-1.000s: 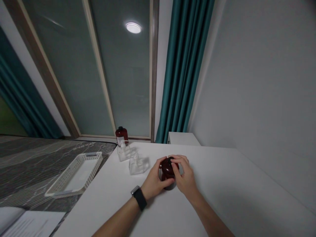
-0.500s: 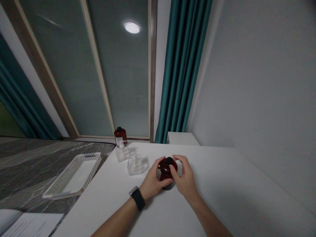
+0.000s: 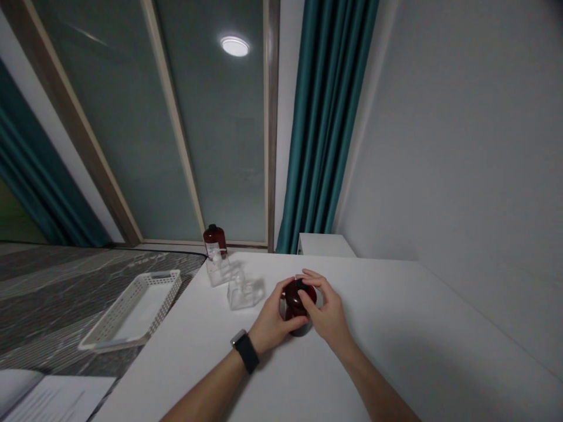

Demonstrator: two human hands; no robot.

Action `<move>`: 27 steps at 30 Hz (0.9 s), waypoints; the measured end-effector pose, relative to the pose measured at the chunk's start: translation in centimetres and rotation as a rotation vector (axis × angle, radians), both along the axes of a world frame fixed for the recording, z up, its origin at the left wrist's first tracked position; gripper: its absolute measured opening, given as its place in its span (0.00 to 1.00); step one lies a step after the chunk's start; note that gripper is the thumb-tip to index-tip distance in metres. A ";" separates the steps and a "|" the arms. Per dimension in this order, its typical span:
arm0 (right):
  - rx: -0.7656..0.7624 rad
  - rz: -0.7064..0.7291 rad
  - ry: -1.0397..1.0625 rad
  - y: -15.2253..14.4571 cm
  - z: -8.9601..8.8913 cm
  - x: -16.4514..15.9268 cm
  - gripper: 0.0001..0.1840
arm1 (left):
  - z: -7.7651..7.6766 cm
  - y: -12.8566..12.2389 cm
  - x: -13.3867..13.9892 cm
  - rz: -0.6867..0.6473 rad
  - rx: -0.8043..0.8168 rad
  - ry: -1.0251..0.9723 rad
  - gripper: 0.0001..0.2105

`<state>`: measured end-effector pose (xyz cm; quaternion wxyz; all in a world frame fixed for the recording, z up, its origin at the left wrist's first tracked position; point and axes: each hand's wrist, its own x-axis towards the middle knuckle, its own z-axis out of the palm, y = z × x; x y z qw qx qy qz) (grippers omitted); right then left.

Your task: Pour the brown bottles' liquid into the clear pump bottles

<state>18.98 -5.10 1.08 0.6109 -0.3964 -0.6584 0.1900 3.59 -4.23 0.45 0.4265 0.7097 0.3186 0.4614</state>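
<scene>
A dark red-brown bottle (image 3: pixel 294 299) with a black cap (image 3: pixel 300 285) stands upright on the white table (image 3: pixel 396 328). My left hand (image 3: pixel 273 319), with a black watch on its wrist, is wrapped round the bottle's left side. My right hand (image 3: pixel 324 305) has its thumb and fingers closed about the black cap, partly hiding it. To the left sit two clear pump bottles: the nearer one (image 3: pixel 241 295) and the farther one (image 3: pixel 219 271). Behind the farther one stands another red-brown bottle (image 3: pixel 214 237) with a black cap and a pale label.
A white perforated basket (image 3: pixel 132 313) lies on the grey patterned surface left of the table. An open book (image 3: pixel 57 398) is at the lower left. Beyond the table's far edge is a white cabinet (image 3: pixel 325 245), with a teal curtain (image 3: pixel 328 129) behind it.
My right hand's fingers have moved from spread beside the cap to closed over it. My left hand stays round the bottle.
</scene>
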 end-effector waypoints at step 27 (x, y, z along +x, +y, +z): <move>-0.052 -0.018 -0.032 -0.9 -0.1 0.2 0.17 | 0.0 -0.1 -0.1 0.028 -0.030 0.020 0.36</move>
